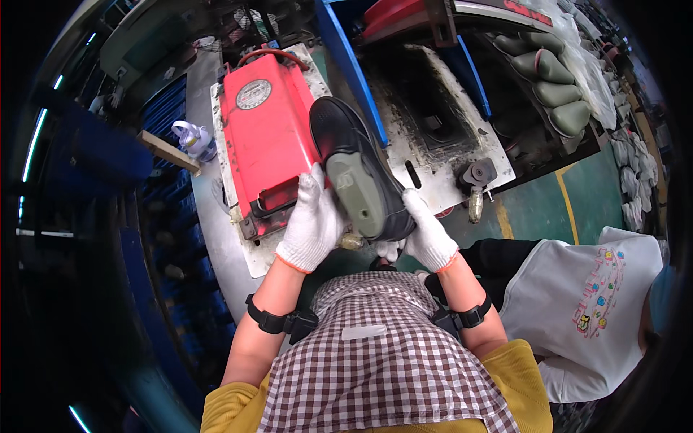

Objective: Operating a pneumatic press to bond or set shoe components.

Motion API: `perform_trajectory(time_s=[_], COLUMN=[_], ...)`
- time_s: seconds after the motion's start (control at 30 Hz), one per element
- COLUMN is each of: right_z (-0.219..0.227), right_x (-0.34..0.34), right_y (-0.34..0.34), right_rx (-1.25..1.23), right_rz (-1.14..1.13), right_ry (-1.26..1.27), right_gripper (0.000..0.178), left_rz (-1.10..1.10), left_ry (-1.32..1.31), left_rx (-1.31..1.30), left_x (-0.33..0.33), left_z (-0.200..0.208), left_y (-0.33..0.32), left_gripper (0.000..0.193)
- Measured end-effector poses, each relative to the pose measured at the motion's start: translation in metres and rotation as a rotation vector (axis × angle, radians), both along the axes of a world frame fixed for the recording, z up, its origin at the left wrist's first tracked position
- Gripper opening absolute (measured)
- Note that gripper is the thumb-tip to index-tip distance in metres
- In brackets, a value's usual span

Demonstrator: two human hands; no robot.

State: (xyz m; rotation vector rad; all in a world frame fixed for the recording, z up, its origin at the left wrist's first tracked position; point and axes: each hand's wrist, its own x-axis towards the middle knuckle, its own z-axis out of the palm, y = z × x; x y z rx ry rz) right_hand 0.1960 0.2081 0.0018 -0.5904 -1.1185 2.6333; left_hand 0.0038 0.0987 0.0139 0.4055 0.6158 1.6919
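Note:
Between my two hands is a black shoe (339,123), toe pointing away from me and slightly left. A grey-green shoe last (355,191) with a small hole shows in its opening. My left hand (310,224), in a white knitted glove, is closed on the shoe's left side. On the other side, near the heel, my right hand (428,232), gloved the same way, grips the shoe. The fingers beneath it are partly hidden. The shoe is in front of the lower right edge of a red machine cover (263,144).
Right of the shoe, a blue-sided press (354,72) stands open over a white plate (411,162). Several green lasts (567,94) lie on a rack at the right. A person in a white shirt (577,310) is close on my right. A lilac bottle (193,139) stands at the left.

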Motion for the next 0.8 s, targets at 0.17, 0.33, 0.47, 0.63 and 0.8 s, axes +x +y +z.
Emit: perform_trajectory(time_s=[0.17, 0.33, 0.47, 0.63, 0.8], right_z=[0.012, 0.001, 0.01, -0.046, -0.084], right_x=[-0.03, -0.049, -0.069, -0.09, -0.095], right_y=[-0.032, -0.051, -0.05, -0.058, -0.079], right_rx=[0.269, 0.387, 0.613, 1.362, 1.815], right_rz=[-0.096, -0.009, 0.385, 0.115, 0.039], right_ry=[-0.198, -0.234, -0.136, -0.152, -0.241], right_gripper=[0.066, 0.072, 0.081, 0.055, 0.053], left_rz=[0.176, 0.294, 0.479, 0.708, 0.885], left_ry=[0.018, 0.035, -0.115, -0.25, 0.016], left_rx=[-0.134, -0.288, -0.288, -0.45, -0.628], left_x=[-0.001, -0.024, -0.022, -0.028, -0.026], left_z=[-0.005, -0.03, -0.008, -0.031, -0.056], left_y=[-0.037, -0.078, -0.12, -0.207, -0.284], left_gripper=[0.082, 0.049, 0.059, 0.046, 0.055])
